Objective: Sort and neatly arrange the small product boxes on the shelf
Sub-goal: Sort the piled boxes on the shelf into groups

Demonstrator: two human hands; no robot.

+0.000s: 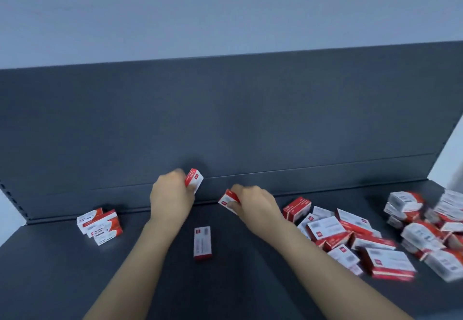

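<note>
- The small red-and-white boxes are spread over a dark shelf [238, 282] in 3 places: a jumbled heap [370, 242] on the right, a small cluster [100, 225] on the left near the back panel, and 1 lone box [202, 243] lying flat in the middle.
- The left hand [170, 194] is closed around 1 box [194, 178], held tilted up against the back panel [225, 124], clear of the shelf floor.
- The right hand [253, 203] grips a second box [228, 200] by its end, low and close to where the shelf meets the panel; whether it touches the shelf is hard to tell.
- Both held boxes are near each other at the back centre, well apart from the heap and from the left cluster.
- Judging by this, the job is at an early stage: the left cluster looks roughly gathered, but it is leaning and not squared.
- Most boxes remain in the right heap, lying at all angles, some overlapping.
- Left to do: set down the 2 held boxes, collect the lone one, work through the heap, and straighten every row.
</note>
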